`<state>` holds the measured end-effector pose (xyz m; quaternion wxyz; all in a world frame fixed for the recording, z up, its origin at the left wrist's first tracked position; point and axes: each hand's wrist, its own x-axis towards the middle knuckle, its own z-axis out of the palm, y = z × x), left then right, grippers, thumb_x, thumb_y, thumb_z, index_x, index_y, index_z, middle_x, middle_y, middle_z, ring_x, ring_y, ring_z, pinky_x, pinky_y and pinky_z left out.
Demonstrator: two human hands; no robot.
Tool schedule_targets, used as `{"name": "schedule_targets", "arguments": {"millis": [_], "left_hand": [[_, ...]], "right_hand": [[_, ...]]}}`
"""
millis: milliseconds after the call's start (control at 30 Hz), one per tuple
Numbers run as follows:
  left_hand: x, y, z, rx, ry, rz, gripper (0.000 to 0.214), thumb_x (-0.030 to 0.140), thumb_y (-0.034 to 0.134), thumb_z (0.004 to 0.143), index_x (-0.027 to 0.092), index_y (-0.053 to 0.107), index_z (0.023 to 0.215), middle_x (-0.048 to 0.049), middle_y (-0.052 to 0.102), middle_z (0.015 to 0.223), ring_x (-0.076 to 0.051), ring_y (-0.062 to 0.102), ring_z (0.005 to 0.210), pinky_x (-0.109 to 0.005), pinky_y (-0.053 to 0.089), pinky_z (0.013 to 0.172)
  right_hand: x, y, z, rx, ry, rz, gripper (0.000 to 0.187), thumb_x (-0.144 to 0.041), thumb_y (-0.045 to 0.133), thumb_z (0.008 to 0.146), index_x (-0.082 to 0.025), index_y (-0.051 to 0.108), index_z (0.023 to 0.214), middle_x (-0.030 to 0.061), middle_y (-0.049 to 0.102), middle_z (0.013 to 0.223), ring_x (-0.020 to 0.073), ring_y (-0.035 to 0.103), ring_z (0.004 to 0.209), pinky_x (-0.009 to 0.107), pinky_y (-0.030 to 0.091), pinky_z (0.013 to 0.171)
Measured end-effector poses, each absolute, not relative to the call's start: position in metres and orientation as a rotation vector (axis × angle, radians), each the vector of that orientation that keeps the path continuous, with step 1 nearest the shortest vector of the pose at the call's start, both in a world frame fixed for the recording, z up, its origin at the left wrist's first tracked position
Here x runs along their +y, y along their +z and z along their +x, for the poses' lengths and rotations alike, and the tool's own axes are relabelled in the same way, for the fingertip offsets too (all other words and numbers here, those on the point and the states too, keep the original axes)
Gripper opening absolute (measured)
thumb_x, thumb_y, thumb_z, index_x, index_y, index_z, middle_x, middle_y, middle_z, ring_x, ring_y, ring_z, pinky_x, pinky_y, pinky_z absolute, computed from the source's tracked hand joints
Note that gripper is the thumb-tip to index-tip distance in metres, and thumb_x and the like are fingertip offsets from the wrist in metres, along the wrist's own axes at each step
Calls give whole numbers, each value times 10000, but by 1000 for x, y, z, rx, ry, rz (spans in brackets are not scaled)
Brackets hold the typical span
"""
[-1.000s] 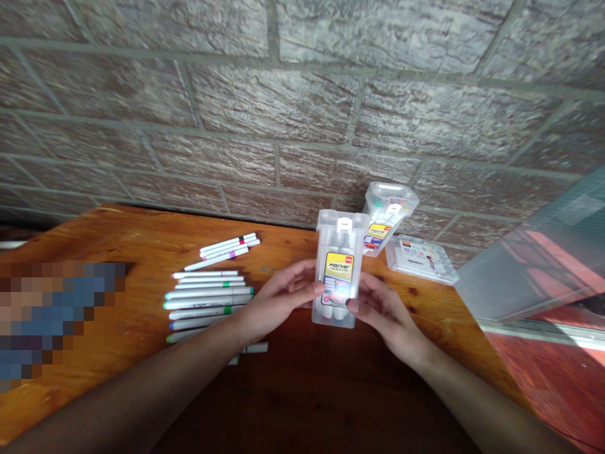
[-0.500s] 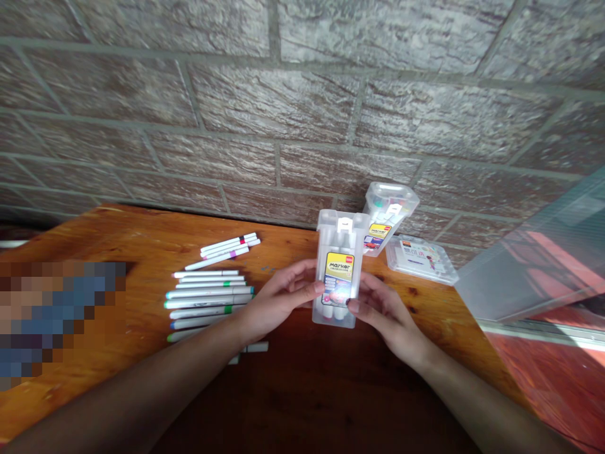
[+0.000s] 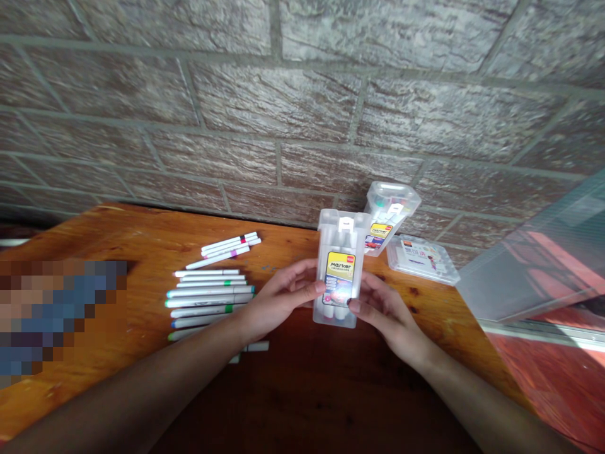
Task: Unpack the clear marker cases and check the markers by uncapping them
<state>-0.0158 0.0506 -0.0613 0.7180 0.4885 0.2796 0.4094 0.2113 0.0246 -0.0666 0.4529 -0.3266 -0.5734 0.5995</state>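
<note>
A clear plastic marker case (image 3: pixel 338 277) with a yellow and blue label stands upright between my hands, its lid closed by a white clasp. Some white markers show through its wall. My left hand (image 3: pixel 288 290) grips the left side, thumb on the front. From the right, my right hand (image 3: pixel 390 315) holds the other side, thumb tip near the label's lower corner. Left of the case lie several white markers (image 3: pixel 210 302) with coloured ends in a rough row, partly covered by my left forearm. A smaller group of markers (image 3: pixel 229 247) lies behind them.
A second marker case (image 3: pixel 390 217) stands behind the first, near the stone wall (image 3: pixel 302 113). A flat clear plastic box (image 3: pixel 423 260) lies to its right on the wooden table (image 3: pixel 142 233). A translucent panel (image 3: pixel 534 252) rises by the table's right edge. A blurred patch covers the left.
</note>
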Motion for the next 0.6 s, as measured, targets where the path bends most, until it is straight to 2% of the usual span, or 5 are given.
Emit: {"name": "schedule_targets", "arguments": {"millis": [233, 600], "left_hand": [[51, -61, -16, 601, 902, 1092, 412, 291, 813, 915, 186, 710, 1300, -111, 754, 1340, -284, 709, 1239, -350, 586, 998], [52, -64, -16, 592, 909, 1098, 418, 292, 826, 903, 182, 715, 1291, -113, 757, 1333, -284, 716, 1219, -363, 587, 1001]], "right_hand": [[25, -66, 212, -1409, 1494, -788, 394, -360, 804, 941, -283, 713, 1317, 81, 788, 1295, 291, 766, 1141, 483, 601, 1045], [25, -68, 213, -1417, 1479, -770, 369, -316, 799, 951, -283, 716, 1309, 63, 791, 1288, 242, 769, 1129, 377, 618, 995]]}}
